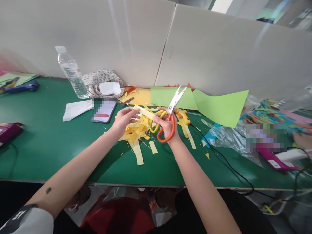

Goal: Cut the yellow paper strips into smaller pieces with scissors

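Note:
A short pale yellow paper strip (pixel 146 112) is stretched between my two hands above the table. My left hand (pixel 123 121) pinches its left end between thumb and fingers. At its right end, the thumb and fingers of my right hand (pixel 167 125) close on the strip. Scissors (pixel 172 105) with one red and one yellow handle also hang in my right hand, blades slightly apart and pointing up and away. Beneath the hands lies a loose heap of yellow paper strips (pixel 137 130), with a small cut piece (pixel 153 147) beside it.
Green paper (pixel 219 105) lies at the back by a yellow glue gun (pixel 182 116). A water bottle (pixel 73 74), patterned cloth pouch (pixel 102 78) and phone (pixel 104 111) are at left. Plastic bags (pixel 226 135), a black cable (pixel 226 161) and a purple power strip (pixel 275 159) lie right.

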`<state>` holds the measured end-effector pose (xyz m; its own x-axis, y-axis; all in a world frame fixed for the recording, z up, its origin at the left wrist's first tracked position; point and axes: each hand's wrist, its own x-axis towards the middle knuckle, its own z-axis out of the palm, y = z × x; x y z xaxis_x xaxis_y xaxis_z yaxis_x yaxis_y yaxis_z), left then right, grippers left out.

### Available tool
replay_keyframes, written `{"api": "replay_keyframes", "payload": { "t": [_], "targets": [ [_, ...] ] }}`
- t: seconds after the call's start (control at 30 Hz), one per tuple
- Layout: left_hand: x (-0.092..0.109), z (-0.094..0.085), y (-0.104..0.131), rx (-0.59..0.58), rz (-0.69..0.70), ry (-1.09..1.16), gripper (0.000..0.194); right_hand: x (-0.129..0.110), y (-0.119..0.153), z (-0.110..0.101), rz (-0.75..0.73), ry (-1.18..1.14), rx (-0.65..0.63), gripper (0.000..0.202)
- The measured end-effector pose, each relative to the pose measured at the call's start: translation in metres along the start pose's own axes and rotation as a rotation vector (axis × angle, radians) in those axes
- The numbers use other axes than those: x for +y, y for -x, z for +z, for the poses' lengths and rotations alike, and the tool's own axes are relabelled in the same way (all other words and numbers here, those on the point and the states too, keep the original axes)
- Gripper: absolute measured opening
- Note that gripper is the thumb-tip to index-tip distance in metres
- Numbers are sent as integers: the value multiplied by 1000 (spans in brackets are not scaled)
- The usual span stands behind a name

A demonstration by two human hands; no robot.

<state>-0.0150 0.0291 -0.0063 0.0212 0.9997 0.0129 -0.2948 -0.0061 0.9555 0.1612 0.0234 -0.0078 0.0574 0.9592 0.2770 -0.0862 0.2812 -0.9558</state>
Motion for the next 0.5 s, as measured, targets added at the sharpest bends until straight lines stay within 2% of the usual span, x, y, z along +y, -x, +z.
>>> {"api": "replay_keyframes", "payload": {
  "t": [0.2,0.5],
  "targets": [
    [-2,-2,-3,14,-41,117,31,-3,3,4,-8,34,-72,41],
    [-6,-4,-3,-14,-14,186,26,-1,4,5,13,86,-228,40]
  ]
}}
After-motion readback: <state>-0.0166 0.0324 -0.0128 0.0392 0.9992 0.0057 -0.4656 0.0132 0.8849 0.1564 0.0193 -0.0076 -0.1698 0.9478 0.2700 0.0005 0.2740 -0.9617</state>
